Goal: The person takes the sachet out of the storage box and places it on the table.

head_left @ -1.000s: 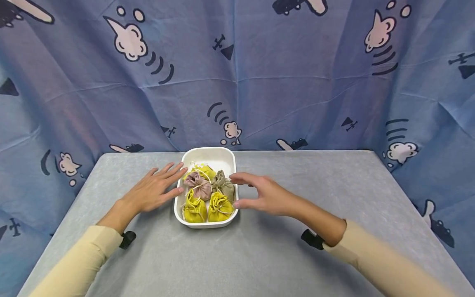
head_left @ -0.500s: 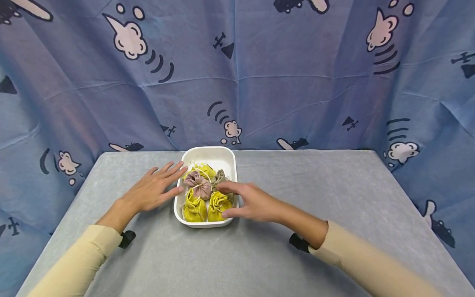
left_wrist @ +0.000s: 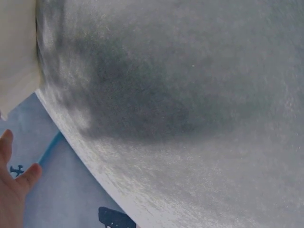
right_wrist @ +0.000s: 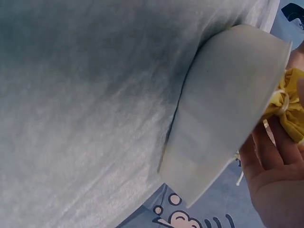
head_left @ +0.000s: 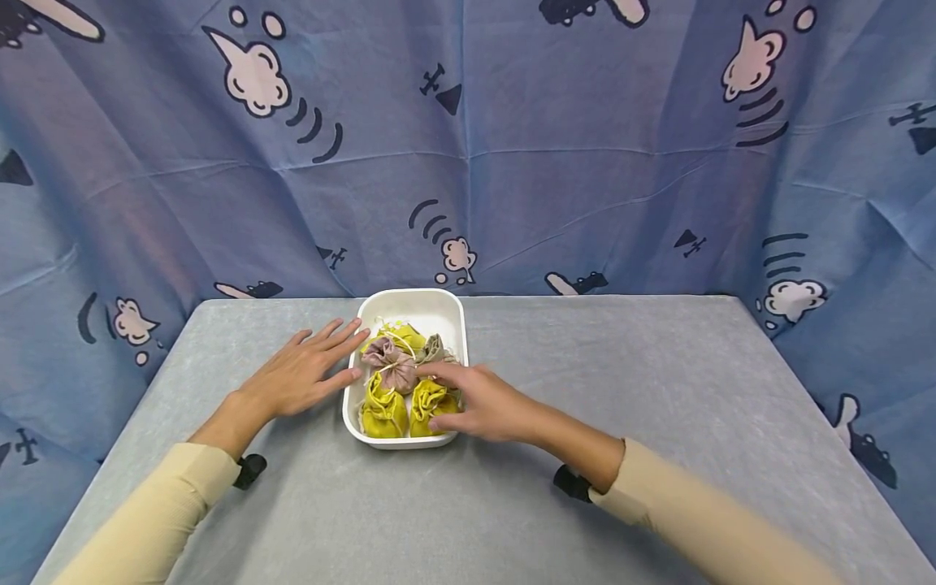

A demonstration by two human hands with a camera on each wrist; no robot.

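Note:
A white tray (head_left: 402, 444) holds several small drawstring pouches. Two yellow ones lie at the front, a left yellow pouch (head_left: 383, 416) and a right yellow pouch (head_left: 424, 404). Behind them sit a mauve pouch (head_left: 397, 374), a grey-green pouch (head_left: 435, 349) and another yellow pouch (head_left: 404, 335). My right hand (head_left: 488, 406) reaches over the tray's right wall, thumb and fingers apart around the right yellow pouch; the right wrist view shows yellow cloth (right_wrist: 290, 124) between them. Part of the grey-green pouch is hidden beneath this hand. My left hand (head_left: 296, 380), fingers spread, lies at the tray's left rim.
The tray stands on a grey cloth-covered table (head_left: 351, 512), close to its back edge. A blue printed curtain (head_left: 556, 179) hangs behind and at both sides. Black wrist cameras (head_left: 250, 471) sit under both forearms.
My right hand has moved left and slightly down, from the tray's right rim to over the right yellow pouch. The left hand, tray and pouches stay in place.

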